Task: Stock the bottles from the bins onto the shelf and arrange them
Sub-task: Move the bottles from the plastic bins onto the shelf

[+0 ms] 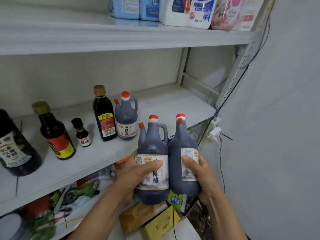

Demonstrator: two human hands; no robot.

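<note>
Now each hand, left hand and right hand, grips one vinegar jug (matching the shelf's jug), ready to line up.

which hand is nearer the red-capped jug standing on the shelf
Left. The left hand, holding the left jug, is below-right of the shelf jug; the right hand, holding the right jug, is farther right.
</note>
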